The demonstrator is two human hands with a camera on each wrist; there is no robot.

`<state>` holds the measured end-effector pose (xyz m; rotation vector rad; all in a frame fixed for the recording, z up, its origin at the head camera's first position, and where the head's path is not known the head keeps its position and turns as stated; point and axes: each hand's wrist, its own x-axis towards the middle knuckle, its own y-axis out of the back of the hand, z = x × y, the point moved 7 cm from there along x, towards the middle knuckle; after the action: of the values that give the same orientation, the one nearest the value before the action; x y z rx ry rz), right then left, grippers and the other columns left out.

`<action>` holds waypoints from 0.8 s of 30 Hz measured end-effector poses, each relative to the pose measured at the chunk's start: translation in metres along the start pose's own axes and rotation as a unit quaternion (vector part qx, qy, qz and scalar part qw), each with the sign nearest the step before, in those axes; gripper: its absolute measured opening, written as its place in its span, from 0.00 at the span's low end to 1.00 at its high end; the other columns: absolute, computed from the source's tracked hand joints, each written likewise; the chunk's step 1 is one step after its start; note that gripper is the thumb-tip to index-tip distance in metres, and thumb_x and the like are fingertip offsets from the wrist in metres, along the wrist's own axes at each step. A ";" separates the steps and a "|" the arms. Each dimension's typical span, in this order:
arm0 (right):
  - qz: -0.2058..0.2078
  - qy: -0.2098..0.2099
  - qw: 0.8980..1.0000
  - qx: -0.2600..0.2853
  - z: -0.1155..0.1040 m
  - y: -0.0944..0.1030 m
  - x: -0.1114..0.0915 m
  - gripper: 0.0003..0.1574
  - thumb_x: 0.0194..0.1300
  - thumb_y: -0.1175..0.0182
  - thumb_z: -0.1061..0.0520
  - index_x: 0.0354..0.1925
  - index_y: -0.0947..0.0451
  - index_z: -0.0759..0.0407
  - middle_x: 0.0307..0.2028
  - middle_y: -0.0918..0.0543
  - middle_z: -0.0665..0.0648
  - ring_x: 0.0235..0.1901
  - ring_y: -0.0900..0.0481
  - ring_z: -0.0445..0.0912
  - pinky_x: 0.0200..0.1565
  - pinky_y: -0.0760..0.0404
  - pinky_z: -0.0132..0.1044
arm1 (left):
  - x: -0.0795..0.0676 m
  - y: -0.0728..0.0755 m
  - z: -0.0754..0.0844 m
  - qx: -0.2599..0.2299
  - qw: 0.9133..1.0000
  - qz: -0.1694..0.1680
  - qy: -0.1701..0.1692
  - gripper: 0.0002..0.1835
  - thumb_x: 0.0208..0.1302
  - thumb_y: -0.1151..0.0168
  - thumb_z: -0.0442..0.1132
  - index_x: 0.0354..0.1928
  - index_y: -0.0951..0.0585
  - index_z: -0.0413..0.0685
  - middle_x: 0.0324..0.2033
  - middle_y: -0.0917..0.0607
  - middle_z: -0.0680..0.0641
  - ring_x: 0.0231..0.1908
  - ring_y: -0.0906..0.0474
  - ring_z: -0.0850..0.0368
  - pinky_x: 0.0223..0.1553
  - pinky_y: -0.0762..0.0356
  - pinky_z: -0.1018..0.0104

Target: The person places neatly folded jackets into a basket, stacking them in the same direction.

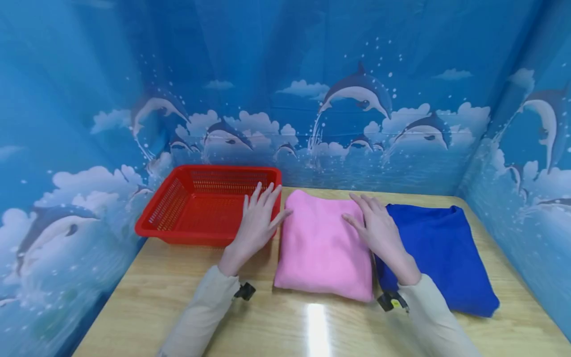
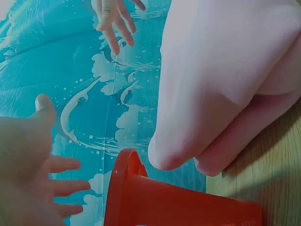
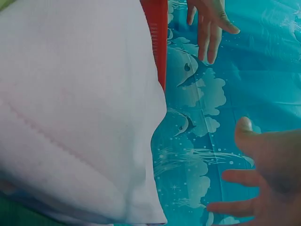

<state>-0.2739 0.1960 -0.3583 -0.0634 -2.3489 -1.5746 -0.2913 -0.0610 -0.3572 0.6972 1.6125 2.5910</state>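
A folded pink cloth item (image 1: 323, 248), perhaps a garment, lies on the table between my two hands. My left hand (image 1: 257, 218) is spread above the right side of the red basket (image 1: 209, 238), its thumb pointing toward the pink fold. On the other side, my right hand (image 1: 379, 228) hovers over the pink fold's right edge with fingers extended. Both wrist views show the hands apart from the pink cloth (image 2: 225, 61), gripping nothing. A folded blue cloth item (image 1: 446, 258) lies to the right, partly behind the right hand and forearm.
The red basket has slotted walls and stands at the back left of the wooden table (image 1: 147, 297). A blue curtain printed with dolphins (image 1: 250, 74) surrounds the table at the back and both sides.
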 end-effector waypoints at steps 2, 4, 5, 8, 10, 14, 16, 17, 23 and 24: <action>0.017 0.003 1.000 0.024 0.001 0.004 0.000 0.40 0.63 0.53 0.33 0.68 0.42 0.48 0.65 0.37 0.63 0.64 0.43 0.62 0.58 0.43 0.65 | 0.001 0.003 0.003 -0.027 0.999 0.025 -0.011 0.36 0.63 0.52 0.62 0.69 0.42 0.56 0.68 0.40 0.47 0.69 0.53 0.46 0.65 0.55 0.41; 0.030 0.001 0.998 0.052 0.002 0.006 -0.001 0.38 0.64 0.53 0.34 0.67 0.40 0.49 0.64 0.35 0.61 0.63 0.39 0.61 0.57 0.41 0.63 | 0.002 0.006 0.007 -0.054 0.997 0.050 -0.024 0.33 0.65 0.51 0.58 0.68 0.39 0.54 0.66 0.36 0.47 0.68 0.48 0.48 0.65 0.48 0.46; 0.036 -0.001 0.997 0.065 0.003 0.007 -0.001 0.37 0.65 0.53 0.34 0.66 0.39 0.49 0.63 0.34 0.61 0.62 0.38 0.60 0.57 0.40 0.63 | 0.001 0.008 0.010 -0.067 0.995 0.062 -0.033 0.31 0.65 0.50 0.56 0.67 0.38 0.53 0.65 0.34 0.47 0.67 0.46 0.49 0.64 0.45 0.48; 0.048 -0.004 0.994 0.098 0.006 0.009 -0.004 0.35 0.66 0.53 0.37 0.66 0.38 0.50 0.63 0.33 0.60 0.62 0.37 0.60 0.55 0.38 0.62 | -0.001 0.009 0.018 -0.100 0.988 0.096 -0.061 0.26 0.66 0.47 0.49 0.64 0.33 0.50 0.61 0.30 0.48 0.64 0.39 0.51 0.61 0.37 0.53; 0.048 -0.009 0.992 0.113 0.009 0.007 -0.006 0.35 0.66 0.53 0.37 0.66 0.39 0.49 0.63 0.34 0.60 0.61 0.37 0.60 0.54 0.36 0.62 | -0.003 0.007 0.024 -0.113 0.985 0.107 -0.081 0.24 0.66 0.47 0.45 0.63 0.32 0.49 0.60 0.28 0.48 0.63 0.36 0.53 0.60 0.35 0.56; 0.031 -0.023 0.991 0.127 0.016 -0.001 -0.009 0.36 0.66 0.53 0.37 0.67 0.41 0.48 0.64 0.35 0.60 0.60 0.35 0.59 0.54 0.35 0.61 | -0.008 -0.003 0.035 -0.126 0.981 0.103 -0.105 0.24 0.65 0.46 0.42 0.62 0.31 0.48 0.60 0.28 0.46 0.61 0.34 0.52 0.59 0.33 0.57; 0.018 -0.032 0.991 0.130 0.018 -0.006 -0.011 0.36 0.66 0.52 0.37 0.68 0.42 0.48 0.64 0.36 0.62 0.60 0.35 0.59 0.54 0.35 0.61 | -0.011 -0.011 0.038 -0.128 0.981 0.093 -0.109 0.24 0.65 0.46 0.42 0.62 0.31 0.46 0.61 0.29 0.45 0.61 0.34 0.52 0.59 0.33 0.56; 0.012 -0.037 0.991 0.131 0.019 -0.009 -0.012 0.37 0.66 0.52 0.37 0.68 0.42 0.49 0.64 0.36 0.62 0.60 0.36 0.59 0.54 0.35 0.61 | -0.013 -0.015 0.040 -0.129 0.982 0.088 -0.110 0.24 0.65 0.46 0.42 0.62 0.31 0.46 0.61 0.29 0.45 0.61 0.34 0.51 0.59 0.34 0.56; -0.028 -0.059 0.990 0.128 0.025 -0.028 -0.017 0.39 0.66 0.51 0.38 0.69 0.45 0.51 0.65 0.39 0.65 0.63 0.39 0.61 0.56 0.38 0.62 | -0.023 -0.045 0.043 -0.113 0.989 0.011 -0.090 0.27 0.66 0.48 0.46 0.65 0.35 0.45 0.65 0.35 0.42 0.65 0.41 0.48 0.64 0.43 0.51; -0.038 -0.062 0.989 0.126 0.025 -0.032 -0.018 0.39 0.66 0.51 0.38 0.69 0.45 0.52 0.65 0.40 0.66 0.63 0.41 0.61 0.56 0.38 0.62 | -0.024 -0.051 0.043 -0.103 0.991 -0.008 -0.084 0.28 0.66 0.48 0.47 0.66 0.37 0.45 0.66 0.37 0.42 0.66 0.43 0.47 0.65 0.44 0.51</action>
<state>-0.2693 0.2091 -0.4003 -0.0160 -2.6581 -1.3283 -0.2645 -0.0068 -0.3936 0.8540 1.2779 2.5583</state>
